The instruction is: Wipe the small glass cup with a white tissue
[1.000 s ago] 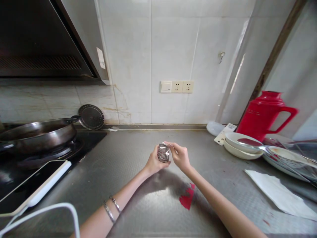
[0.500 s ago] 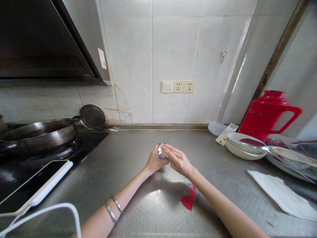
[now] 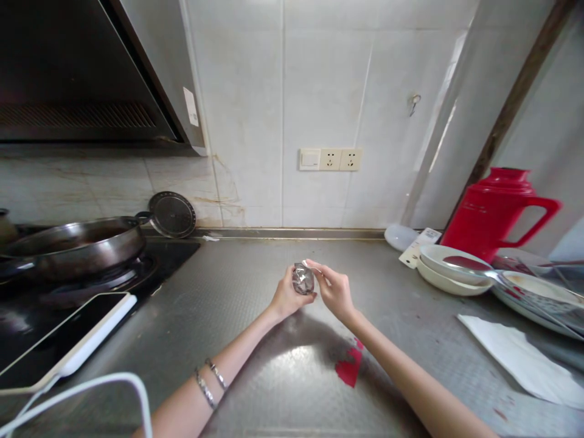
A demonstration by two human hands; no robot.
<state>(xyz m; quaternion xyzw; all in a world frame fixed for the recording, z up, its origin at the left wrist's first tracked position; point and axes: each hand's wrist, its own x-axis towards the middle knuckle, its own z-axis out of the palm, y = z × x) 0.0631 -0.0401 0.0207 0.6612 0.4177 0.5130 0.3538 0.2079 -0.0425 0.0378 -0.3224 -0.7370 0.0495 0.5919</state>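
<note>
In the middle of the view, above the metal counter [image 3: 219, 365], my left hand [image 3: 287, 298] is wrapped round a small clear glass [image 3: 303, 280]. The round end of the glass faces me and looks shiny. My right hand [image 3: 336, 293] is at the right side of the glass, fingers bent and pinched at its upper edge. A small bit of white [image 3: 306, 263] shows at those fingertips, too small to name. The palm side of my right hand is partly hidden. Two silver bracelets [image 3: 205, 389] circle my left forearm.
At left, a pan [image 3: 91, 249] sits on the stove, with a phone [image 3: 64, 340] and white cable in front. A red thermos [image 3: 488, 213], stacked bowls [image 3: 449, 286] and a white paper [image 3: 520, 359] are on the right. A red patch [image 3: 349, 368] marks the counter.
My right hand has come off the top of the glass to its right side, its fingers now bent. The white piece that covered part of the glass end has mostly gone from there.
</note>
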